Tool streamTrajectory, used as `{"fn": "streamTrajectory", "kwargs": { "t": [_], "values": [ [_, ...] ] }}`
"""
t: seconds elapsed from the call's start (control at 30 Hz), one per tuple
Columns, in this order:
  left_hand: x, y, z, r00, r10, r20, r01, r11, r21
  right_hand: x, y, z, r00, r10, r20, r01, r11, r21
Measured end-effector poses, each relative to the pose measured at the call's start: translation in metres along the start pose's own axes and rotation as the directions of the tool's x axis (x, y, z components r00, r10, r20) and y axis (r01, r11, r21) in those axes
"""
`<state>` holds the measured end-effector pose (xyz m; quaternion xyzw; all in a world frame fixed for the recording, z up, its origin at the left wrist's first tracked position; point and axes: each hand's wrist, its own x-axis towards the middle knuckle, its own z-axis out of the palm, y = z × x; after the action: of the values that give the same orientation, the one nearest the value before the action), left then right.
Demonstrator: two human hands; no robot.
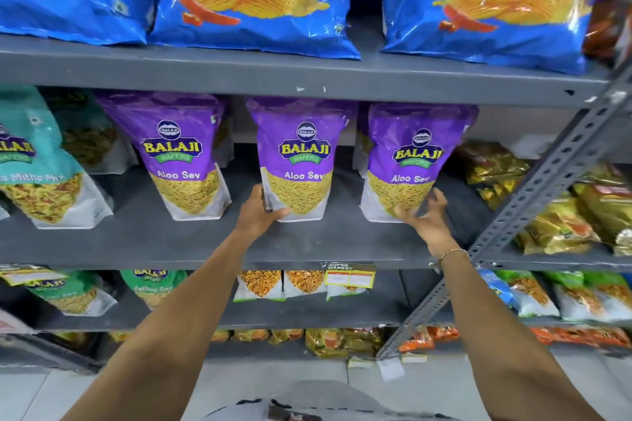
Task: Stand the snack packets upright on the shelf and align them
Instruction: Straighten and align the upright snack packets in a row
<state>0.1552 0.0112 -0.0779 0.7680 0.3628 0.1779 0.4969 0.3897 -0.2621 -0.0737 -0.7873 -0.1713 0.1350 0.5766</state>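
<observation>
1 head-worn view, close, faces forward and slightly down at the grey shelf [307,243].

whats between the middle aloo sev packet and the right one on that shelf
Only bare grey shelf between the middle packet and the right packet in the head view; another purple packet shows behind the gap.

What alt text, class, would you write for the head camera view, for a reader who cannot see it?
Two bare hands steady upright purple Aloo Sev packets on a grey shelf: the left hand holds the middle packet, the right hand touches the right packet.
</observation>
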Motion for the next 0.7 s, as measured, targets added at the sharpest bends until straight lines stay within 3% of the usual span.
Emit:
{"fn": "streamTrajectory", "kwargs": {
  "t": [0.27,0.47,0.7],
  "values": [
    [-0.007,0.017,0.003,0.999,0.015,0.029,-0.014,1.000,-0.015,0.022,0.004,-0.017,0.986,0.044,0.161,-0.051,0.998,0.039],
    [-0.003,0.019,0.012,0.999,-0.031,-0.039,0.029,0.998,-0.063,0.020,0.002,-0.020,0.983,0.033,0.180,-0.049,0.995,0.082],
    [-0.001,0.021,0.005,1.000,-0.025,0.012,0.026,0.997,-0.068,0.019,0.004,-0.022,0.979,0.014,0.202,-0.035,0.994,0.104]
  ]
}}
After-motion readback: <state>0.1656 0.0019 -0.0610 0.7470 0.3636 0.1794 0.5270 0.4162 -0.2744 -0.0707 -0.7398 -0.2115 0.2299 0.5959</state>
